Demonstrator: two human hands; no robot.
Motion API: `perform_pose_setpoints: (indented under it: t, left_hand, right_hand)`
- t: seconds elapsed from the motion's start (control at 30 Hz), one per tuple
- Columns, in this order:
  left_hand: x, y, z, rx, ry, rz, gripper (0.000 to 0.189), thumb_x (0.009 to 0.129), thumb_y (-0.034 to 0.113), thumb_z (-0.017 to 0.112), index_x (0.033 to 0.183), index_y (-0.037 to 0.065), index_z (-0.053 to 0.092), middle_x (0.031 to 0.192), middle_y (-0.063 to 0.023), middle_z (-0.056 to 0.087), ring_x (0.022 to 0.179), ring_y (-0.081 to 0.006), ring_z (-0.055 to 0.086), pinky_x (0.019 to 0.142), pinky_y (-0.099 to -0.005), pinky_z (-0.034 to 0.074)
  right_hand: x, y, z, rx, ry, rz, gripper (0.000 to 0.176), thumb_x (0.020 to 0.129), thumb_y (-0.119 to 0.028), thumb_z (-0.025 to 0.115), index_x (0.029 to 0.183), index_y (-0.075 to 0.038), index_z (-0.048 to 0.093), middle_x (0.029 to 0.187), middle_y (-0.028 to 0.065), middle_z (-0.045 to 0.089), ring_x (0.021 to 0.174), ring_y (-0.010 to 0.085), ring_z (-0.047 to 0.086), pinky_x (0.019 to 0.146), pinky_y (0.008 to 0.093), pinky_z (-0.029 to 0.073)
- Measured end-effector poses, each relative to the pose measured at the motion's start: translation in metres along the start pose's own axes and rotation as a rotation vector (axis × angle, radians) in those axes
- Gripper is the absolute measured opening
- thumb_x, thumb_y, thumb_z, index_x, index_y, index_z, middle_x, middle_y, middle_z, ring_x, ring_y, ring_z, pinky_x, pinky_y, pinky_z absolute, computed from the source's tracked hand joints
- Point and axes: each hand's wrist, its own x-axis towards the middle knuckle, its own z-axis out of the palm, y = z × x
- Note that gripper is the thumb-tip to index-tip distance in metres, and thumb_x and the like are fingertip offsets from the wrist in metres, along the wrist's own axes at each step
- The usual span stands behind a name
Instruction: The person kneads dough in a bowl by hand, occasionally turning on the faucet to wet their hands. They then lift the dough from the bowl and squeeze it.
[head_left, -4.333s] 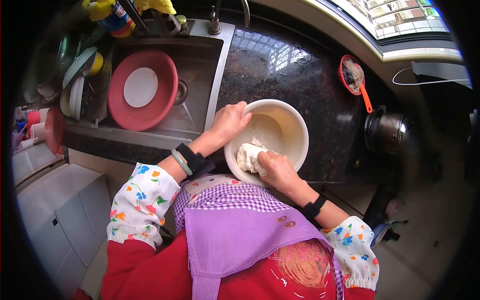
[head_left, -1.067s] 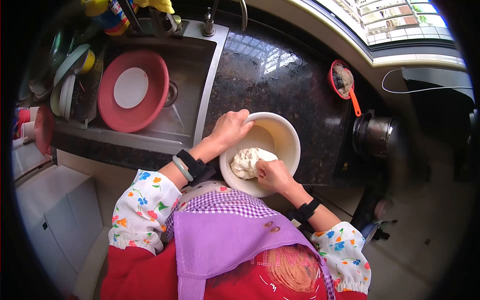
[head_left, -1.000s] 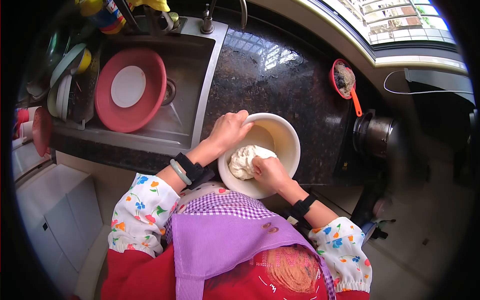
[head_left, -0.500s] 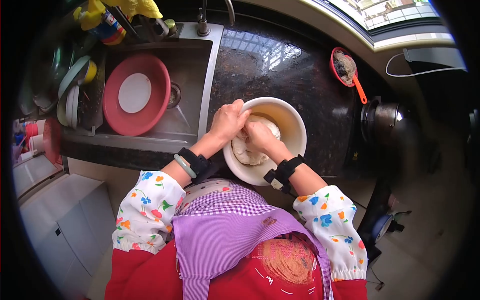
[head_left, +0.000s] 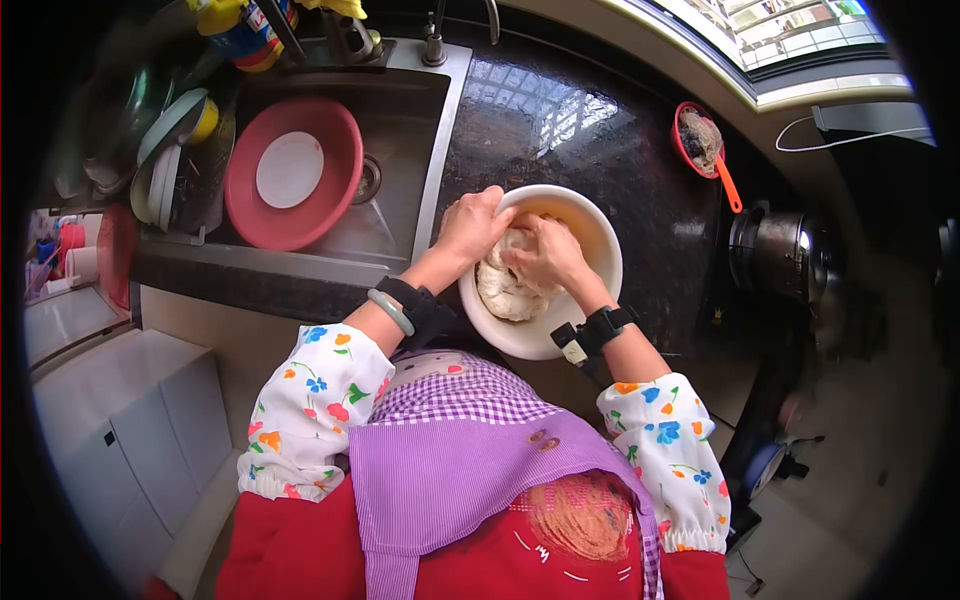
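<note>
A deep white bowl (head_left: 606, 262) stands at the counter's front edge, with a lump of pale dough (head_left: 508, 292) inside. My left hand (head_left: 474, 228) grips the bowl's far left rim, its thumb over the edge towards the dough. Inside the bowl, my right hand (head_left: 550, 252) lies on the far part of the dough, with the thumb on the near side and the fingers bent over its far edge. The fingertips are partly hidden against the dough and the bowl wall.
Left of the bowl is a sink (head_left: 432, 170) holding a red basin (head_left: 240, 190) with a white disc (head_left: 290, 170) in it. At the back right lies a red strainer (head_left: 733, 190) with greyish contents. A metal pot (head_left: 785, 255) stands to the right.
My right hand has gone from a closed fist pressed into the dough to fingers spread over its far side. My left hand remains on the rim. The view has shifted slightly.
</note>
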Motion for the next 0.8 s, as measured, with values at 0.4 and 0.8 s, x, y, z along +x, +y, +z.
perform_pose_setpoints:
  t: [0.4,0.8]
  left_hand:
    - [-0.01,0.009,0.001,-0.023,-0.097,-0.055,0.025,0.083,0.024,0.06,0.075,0.003,0.048,0.066,-0.0215,0.057,0.067,-0.0409,0.058,0.058,-0.0476,0.045]
    - [0.002,0.008,0.006,-0.053,0.008,-0.047,0.024,0.085,0.021,0.059,0.075,0.002,0.046,0.061,-0.0201,0.055,0.062,-0.0395,0.058,0.054,-0.0448,0.044]
  right_hand:
    - [-0.082,-0.033,0.003,-0.363,-0.254,-0.231,0.014,0.069,-0.004,0.056,0.08,-0.003,0.048,0.07,0.0166,0.061,0.069,0.0328,0.062,0.062,0.042,0.049]
    - [0.012,0.005,0.014,-0.433,0.011,-0.216,0.018,0.072,-0.002,0.054,0.089,-0.006,0.057,0.076,0.012,0.062,0.072,0.0303,0.063,0.063,0.0412,0.051]
